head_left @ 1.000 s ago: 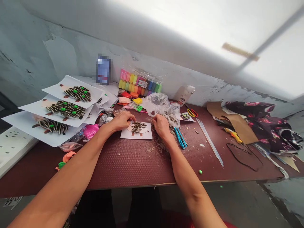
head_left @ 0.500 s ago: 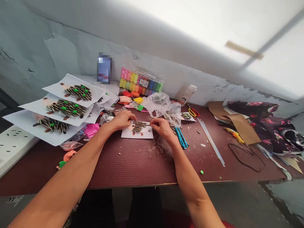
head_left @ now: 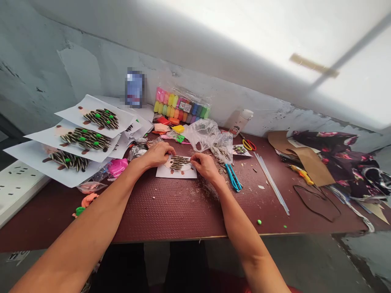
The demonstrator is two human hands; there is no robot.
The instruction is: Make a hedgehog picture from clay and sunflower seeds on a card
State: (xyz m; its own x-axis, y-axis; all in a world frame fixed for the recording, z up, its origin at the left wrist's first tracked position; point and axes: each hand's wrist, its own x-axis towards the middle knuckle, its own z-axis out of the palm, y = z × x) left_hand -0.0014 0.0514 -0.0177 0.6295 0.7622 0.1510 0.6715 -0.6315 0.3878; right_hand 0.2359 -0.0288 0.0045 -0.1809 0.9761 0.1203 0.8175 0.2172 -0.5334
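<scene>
A white paper card (head_left: 161,173) lies on the table in front of me, bearing a hedgehog figure whose body is rows of striped sunflower seeds (head_left: 179,163). At its upper left, my left hand (head_left: 157,156) has its fingers curled together and pressed on the card's edge. My right hand (head_left: 206,167) is closed in a pinch at the right end of the seed rows, and its fingertips hold a sunflower seed that they mostly hide. Loose sunflower seeds (head_left: 221,152) lie beside a clear plastic bag (head_left: 203,132), just beyond the right hand.
Finished-looking hedgehog sheets (head_left: 122,118) are stacked at left. Behind are colored clay packs (head_left: 180,108) and a white bottle (head_left: 241,122). To the right lie a teal cutter (head_left: 233,178), scissors (head_left: 249,144), clear glue sticks (head_left: 271,183), a yellow glue gun (head_left: 302,174) and its cord.
My right hand has moved slightly left, bringing its pinched fingertips onto the right end of the seed rows. The left hand and the card have stayed put.
</scene>
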